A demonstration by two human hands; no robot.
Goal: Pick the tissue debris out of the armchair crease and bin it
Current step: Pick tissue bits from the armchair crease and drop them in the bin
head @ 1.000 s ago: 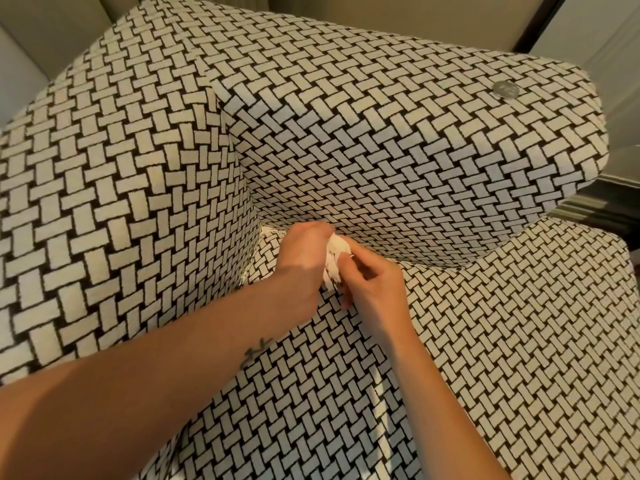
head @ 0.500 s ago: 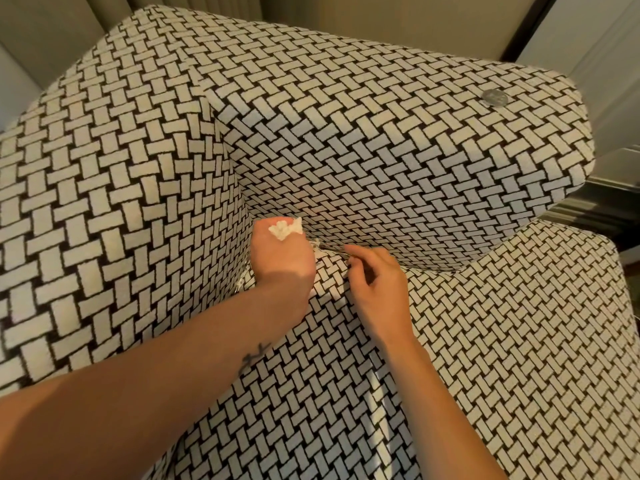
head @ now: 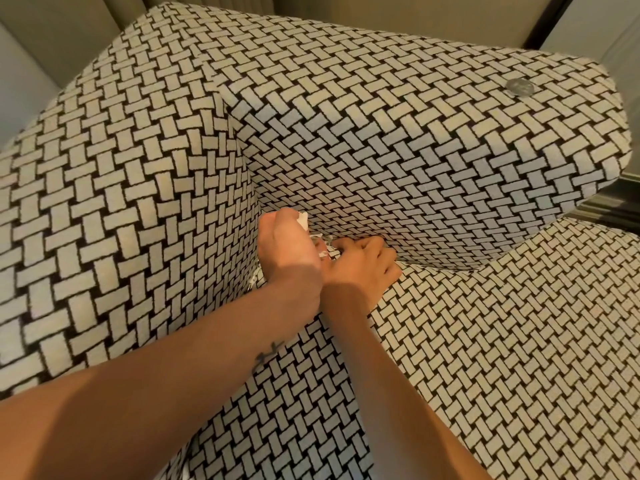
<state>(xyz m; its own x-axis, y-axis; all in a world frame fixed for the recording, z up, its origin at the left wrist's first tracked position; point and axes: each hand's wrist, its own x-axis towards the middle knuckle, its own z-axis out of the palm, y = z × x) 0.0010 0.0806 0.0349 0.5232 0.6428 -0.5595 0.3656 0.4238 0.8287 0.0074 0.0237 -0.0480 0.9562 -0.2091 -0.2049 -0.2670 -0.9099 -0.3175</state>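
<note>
My left hand [head: 289,254] is curled round a wad of white tissue [head: 303,220], whose edge sticks out at the top of the fist. It hovers at the crease where the armchair's seat meets the backrest. My right hand [head: 363,266] lies just to the right of it with its fingertips pushed into the crease [head: 433,263]. Small white tissue scraps [head: 320,242] show between the two hands. Whether the right fingers pinch a scrap is hidden. More white bits [head: 254,277] peek from the crease below my left hand.
The armchair [head: 398,140] is covered in black-and-white basket-weave fabric, with a broad armrest [head: 114,216] at the left and the seat cushion [head: 502,358] at the right. A round metal button [head: 518,87] sits on the backrest's top right. No bin is in view.
My right hand has slid forward and its fingertips have gone into the crease. My left hand stayed at the crease, still holding the tissue wad.
</note>
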